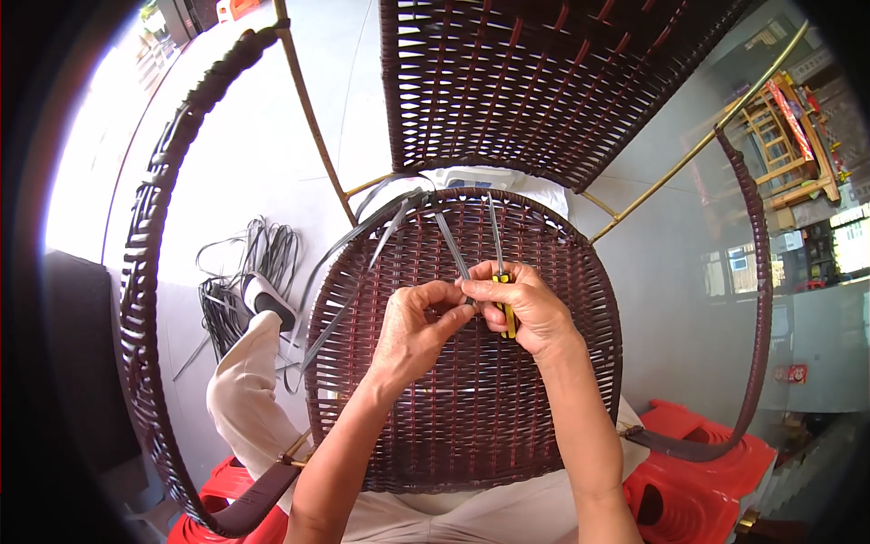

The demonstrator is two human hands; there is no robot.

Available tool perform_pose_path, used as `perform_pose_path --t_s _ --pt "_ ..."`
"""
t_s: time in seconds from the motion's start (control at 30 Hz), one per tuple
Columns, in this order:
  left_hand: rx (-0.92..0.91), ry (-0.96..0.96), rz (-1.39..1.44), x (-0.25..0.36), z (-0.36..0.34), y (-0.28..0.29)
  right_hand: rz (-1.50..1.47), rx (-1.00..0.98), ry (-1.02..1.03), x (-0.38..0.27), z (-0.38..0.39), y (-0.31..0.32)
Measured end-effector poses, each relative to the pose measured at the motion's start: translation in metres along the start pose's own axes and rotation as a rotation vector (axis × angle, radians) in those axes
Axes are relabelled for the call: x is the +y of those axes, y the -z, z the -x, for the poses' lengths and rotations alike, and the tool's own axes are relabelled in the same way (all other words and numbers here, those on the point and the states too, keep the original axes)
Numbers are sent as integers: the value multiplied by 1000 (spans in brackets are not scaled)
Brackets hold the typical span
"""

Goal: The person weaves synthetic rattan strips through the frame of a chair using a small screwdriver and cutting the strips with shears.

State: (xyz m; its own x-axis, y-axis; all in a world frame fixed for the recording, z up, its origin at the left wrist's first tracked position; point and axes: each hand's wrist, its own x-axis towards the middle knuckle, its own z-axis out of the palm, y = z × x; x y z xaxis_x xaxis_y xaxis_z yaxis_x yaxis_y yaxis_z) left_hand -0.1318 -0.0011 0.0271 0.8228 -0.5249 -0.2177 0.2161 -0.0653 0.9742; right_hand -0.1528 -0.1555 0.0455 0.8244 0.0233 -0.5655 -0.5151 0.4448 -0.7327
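Note:
A woven wicker chair seat (462,408) in dark brown lies before me, its far rim wrapped in weaving. A flat grey strip (449,241) runs from that rim down to my fingers. My left hand (412,331) is closed in a pinch at the strip's near end. My right hand (536,313) wraps a screwdriver (507,317) with a yellow and black handle, its thin shaft pointing at the far rim. The right thumb and forefinger also meet at the strip, close to the left fingertips. More loose grey strips (358,234) trail over the seat's left rim.
The chair's woven back (535,91) rises beyond the seat, with wrapped armrests (149,236) curving on both sides. A heap of strips (227,308) lies on the floor by my foot. Red plastic stools (698,480) stand near my legs. Wooden furniture (784,150) is at far right.

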Motion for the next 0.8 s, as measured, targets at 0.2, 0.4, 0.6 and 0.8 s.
perform_pose_path --t_s 0.2,0.4,0.6,0.8 --pt "212 -288 -280 1 -7 12 12 20 60 -10 -4 6" --pt "480 -469 -782 -8 -11 21 -107 197 230 -8 -22 12" --pt "508 -527 -790 -21 -11 20 -155 87 376 2 -43 8" --pt "611 -567 -654 -28 -13 25 -73 61 566 6 -64 -4"
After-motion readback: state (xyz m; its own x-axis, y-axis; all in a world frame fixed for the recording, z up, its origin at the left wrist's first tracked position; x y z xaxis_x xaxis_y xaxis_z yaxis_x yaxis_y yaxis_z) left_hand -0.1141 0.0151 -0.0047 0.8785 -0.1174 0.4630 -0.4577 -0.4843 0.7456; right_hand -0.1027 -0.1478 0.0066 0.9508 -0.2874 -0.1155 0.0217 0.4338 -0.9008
